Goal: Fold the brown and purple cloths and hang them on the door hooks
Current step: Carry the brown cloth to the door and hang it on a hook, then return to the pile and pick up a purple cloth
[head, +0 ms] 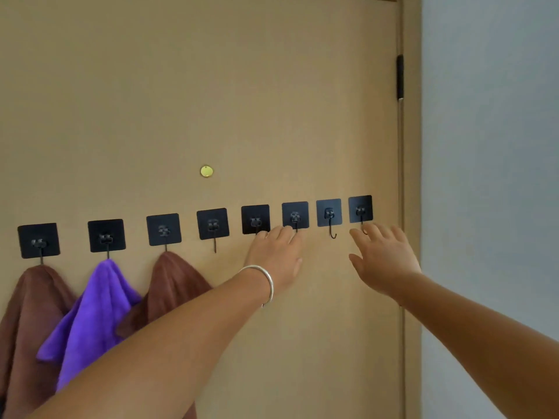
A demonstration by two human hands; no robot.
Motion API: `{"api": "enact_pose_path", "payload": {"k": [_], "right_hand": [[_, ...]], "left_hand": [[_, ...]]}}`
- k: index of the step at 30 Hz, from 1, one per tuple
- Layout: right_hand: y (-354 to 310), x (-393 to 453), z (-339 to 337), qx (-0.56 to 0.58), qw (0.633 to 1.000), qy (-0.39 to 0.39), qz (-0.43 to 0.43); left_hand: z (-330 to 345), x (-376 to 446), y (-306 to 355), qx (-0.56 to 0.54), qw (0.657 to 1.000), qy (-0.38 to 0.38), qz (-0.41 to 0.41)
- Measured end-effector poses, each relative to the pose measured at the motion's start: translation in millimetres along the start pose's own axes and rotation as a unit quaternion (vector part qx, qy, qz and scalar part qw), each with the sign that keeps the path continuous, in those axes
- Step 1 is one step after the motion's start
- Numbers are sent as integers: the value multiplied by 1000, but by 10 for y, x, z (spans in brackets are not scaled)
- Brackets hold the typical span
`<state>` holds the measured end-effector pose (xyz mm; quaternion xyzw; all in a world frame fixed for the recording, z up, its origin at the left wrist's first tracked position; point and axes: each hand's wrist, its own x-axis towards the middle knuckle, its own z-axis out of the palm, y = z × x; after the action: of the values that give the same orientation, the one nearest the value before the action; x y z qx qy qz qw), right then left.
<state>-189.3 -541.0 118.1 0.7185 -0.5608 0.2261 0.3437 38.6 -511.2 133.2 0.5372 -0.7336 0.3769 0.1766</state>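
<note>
Your left hand [276, 252] and right hand [382, 257] reach spread, holding nothing, below the door [272, 101] peephole [206, 171]; no writing is legible.

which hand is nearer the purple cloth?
Left. The left hand is several hooks right of the purple cloth; the right hand is farther right, near the door's edge.

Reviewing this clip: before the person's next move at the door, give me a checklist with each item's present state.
1. Purple cloth hung on second hook from the left: ok.
2. Two brown cloths, far-left brown cloth and third-hook brown cloth, hung: ok.
3. Left hand free, holding nothing: ok.
4. Right hand free, fingers spread: ok.
5. Cloths neatly folded: cannot tell.
6. More cloths left to hang: cannot tell.
</note>
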Motion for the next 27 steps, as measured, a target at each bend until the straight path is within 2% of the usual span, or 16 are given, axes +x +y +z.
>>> {"api": "enact_pose_path", "payload": {"k": [7, 15, 22, 27], "right_hand": [[809, -498, -186, -82, 993, -37, 71], [1421, -1108, -678, -183, 965, -54, 181], [1535, -1788, -1275, -269, 914, -86, 290], [1399, -2419, -1810, -327, 861, -129, 366]], "left_hand": [[119, 460, 824, -89, 993, 49, 65], [47, 875, 1674, -195, 960, 104, 174], [-165, 955, 2321, -268, 916, 133, 267], [-524, 772, 2881, -336, 864, 165, 338]]}}
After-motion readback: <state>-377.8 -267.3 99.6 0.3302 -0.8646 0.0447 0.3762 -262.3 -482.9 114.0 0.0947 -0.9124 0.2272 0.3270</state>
